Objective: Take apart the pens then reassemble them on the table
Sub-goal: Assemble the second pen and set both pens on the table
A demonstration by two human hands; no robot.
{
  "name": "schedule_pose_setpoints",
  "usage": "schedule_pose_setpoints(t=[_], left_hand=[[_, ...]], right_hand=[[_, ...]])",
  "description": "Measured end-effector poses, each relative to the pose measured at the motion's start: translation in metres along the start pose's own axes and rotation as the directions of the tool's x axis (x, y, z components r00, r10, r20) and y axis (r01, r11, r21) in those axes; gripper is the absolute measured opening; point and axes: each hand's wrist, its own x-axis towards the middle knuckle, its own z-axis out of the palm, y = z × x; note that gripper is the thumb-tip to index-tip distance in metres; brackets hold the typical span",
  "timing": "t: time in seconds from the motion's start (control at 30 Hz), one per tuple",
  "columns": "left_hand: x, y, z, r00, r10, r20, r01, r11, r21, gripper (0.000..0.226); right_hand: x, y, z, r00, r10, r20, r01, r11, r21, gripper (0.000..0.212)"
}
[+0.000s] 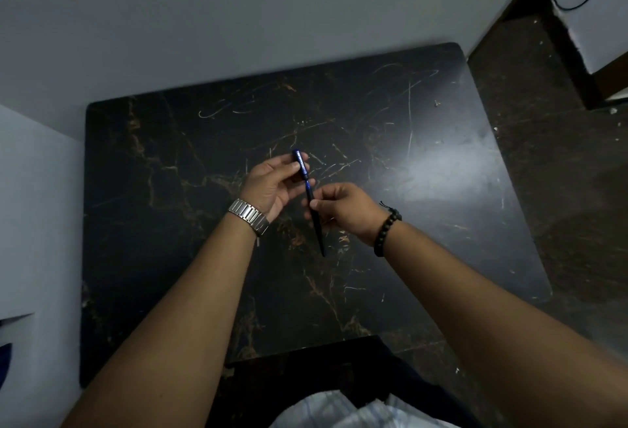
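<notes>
Where the head view centres, just above mid-frame: one blue pen (pixel 307 189), held clear above the dark marbled worktop (pixel 163 257), not resting on it. Long axis near vertical in the picture, tilted slightly, upper end toward the top of the frame, lower end running down and a little right to a dark tapered tip at about mid-frame. Upper section bright blue with a pale printed band; lower section darker, narrowing to the point.

Left hand (pixel 272 186), left of centre: fingers curled, thumb and fingertips pinched on the upper blue section. Palm turned toward the right of the frame. Metal watch (pixel 248 215) on that wrist.

Right hand (pixel 339 206), just right of the pen and slightly lower in the frame: fingers bunched, thumb and forefinger pressed on the middle of the pen, below the left hand's hold. Beaded bracelet (pixel 387 230) on that wrist. Tapered tip projecting free below this hand.

Both hands touching the pen, set close together along its axis, one grip directly above the other in the picture; neither clearly nearer than the other. Likely reading: a pull or twist along the long axis, upper part against lower, to separate the two. Whether the joint is already loosened: cannot tell; seam small and dim.

No other pens or loose parts made out on the worktop. Lower edge of frame: pale cloth (pixel 339 410), partly in view.
</notes>
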Motion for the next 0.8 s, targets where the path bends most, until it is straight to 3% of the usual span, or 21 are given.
schedule_pose_setpoints(t=[0.2,0.33,0.47,0.6,0.73,0.8], left_hand=[[0.0,0.003,-0.003,0.999,-0.033,0.042,0.025,0.981,0.194,0.024],[-0.003,-0.004,0.001,0.998,-0.029,0.062,0.018,0.985,0.173,0.024],[-0.003,-0.009,0.002,0.99,-0.084,0.113,0.064,0.983,0.171,0.02],[-0.004,-0.021,0.0,0.968,-0.195,0.158,0.142,0.944,0.298,0.017],[-0.003,-0.028,-0.003,0.971,-0.18,0.156,0.094,0.891,0.445,0.017],[-0.003,-0.033,-0.007,0.984,-0.144,0.108,0.085,0.9,0.427,0.02]], right_hand=[[-0.001,0.001,0.0,1.0,0.005,0.024,-0.008,0.993,0.121,0.018],[0.001,-0.003,0.003,1.0,-0.003,0.014,-0.001,0.974,0.225,0.02],[0.003,-0.003,0.007,0.987,0.123,0.105,-0.158,0.876,0.457,0.024],[0.009,-0.001,0.009,0.956,0.22,0.192,-0.288,0.824,0.489,0.063],[0.015,-0.002,0.012,0.922,0.379,0.086,-0.374,0.807,0.457,0.067],[0.018,-0.002,0.013,0.904,0.427,0.018,-0.389,0.804,0.449,0.063]])
